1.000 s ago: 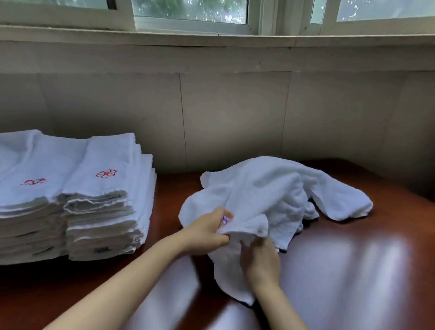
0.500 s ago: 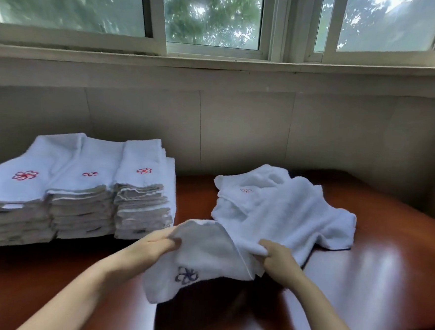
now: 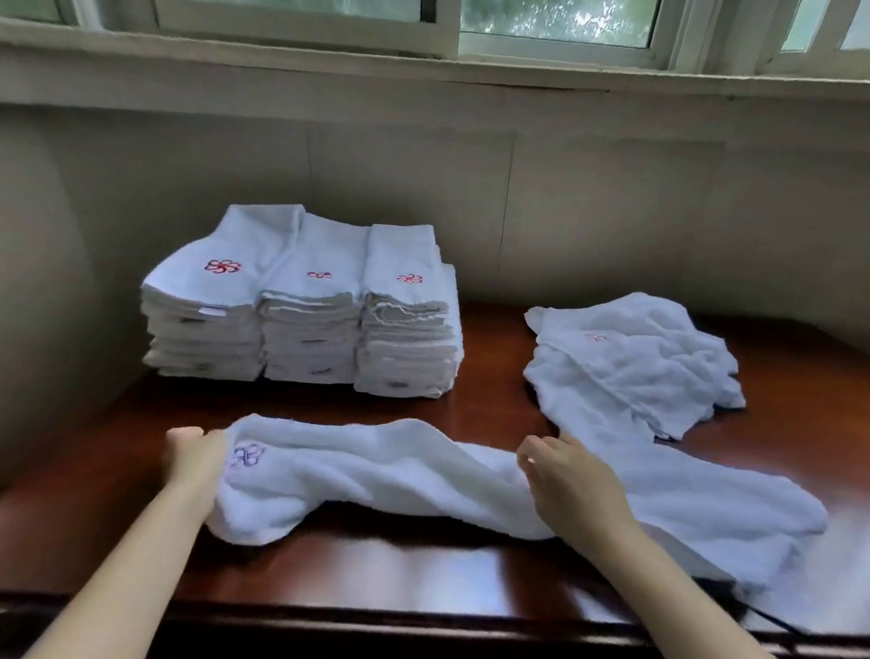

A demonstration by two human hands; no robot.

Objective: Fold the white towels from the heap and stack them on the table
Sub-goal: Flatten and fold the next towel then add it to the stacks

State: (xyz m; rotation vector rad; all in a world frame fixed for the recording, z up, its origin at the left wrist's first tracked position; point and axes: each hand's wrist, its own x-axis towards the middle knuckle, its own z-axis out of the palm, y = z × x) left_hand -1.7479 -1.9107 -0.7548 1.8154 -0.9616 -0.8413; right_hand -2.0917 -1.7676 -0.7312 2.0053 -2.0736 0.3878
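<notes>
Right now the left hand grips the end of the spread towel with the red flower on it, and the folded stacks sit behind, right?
Not quite: the flower by the left hand is purple, not red, as the head view shows. Red flowers mark the folded stacks behind. The left hand does grip that end of the spread towel.

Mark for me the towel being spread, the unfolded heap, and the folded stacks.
towel being spread (image 3: 412, 477), head view, on its bunched middle between the hands.
unfolded heap (image 3: 631, 368), head view, on the crumpled top towel.
folded stacks (image 3: 317, 290), head view, on the middle stack's top towel.
</notes>
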